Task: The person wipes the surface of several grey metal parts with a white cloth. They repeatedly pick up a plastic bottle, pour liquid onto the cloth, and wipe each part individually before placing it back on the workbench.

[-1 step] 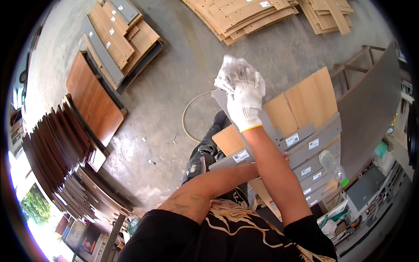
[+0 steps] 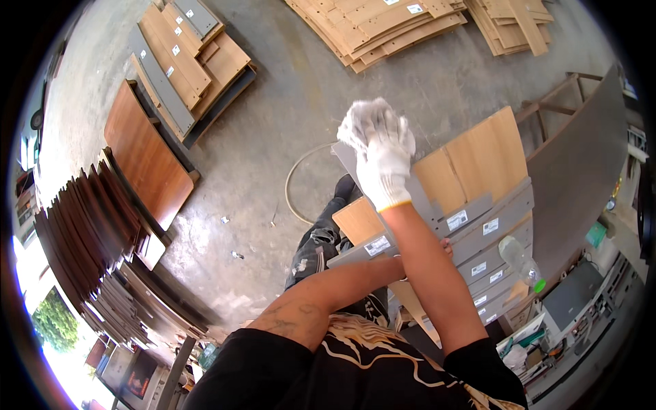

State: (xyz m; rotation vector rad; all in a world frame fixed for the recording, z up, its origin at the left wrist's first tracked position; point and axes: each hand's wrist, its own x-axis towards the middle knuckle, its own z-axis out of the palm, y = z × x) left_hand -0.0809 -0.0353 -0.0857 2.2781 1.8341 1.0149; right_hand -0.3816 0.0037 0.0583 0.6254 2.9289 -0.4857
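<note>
My right hand [image 2: 387, 154], in a white knitted glove with a yellow cuff edge, is closed on a crumpled white cloth [image 2: 357, 123]. It is at the far end of a long grey board [image 2: 421, 195] that stands tilted in front of me. My left arm crosses beneath the right forearm. Only the bare fingertips of my left hand [image 2: 447, 247] show past that forearm, curled at the grey board; the rest of the hand is hidden. Beside the board lie wood-coloured panels [image 2: 471, 164] with labelled grey edges.
A clear plastic bottle with a green cap [image 2: 519, 262] rests on the boards at right. Dark brown panels [image 2: 89, 239] stand stacked at left, by a reddish-brown board [image 2: 147, 154]. More board stacks [image 2: 383, 31] lie on the far floor. A pale hose [image 2: 290, 184] curves near my leg.
My gloved right hand and the cloth have shifted slightly toward me along the grey board. My left hand stays in place.
</note>
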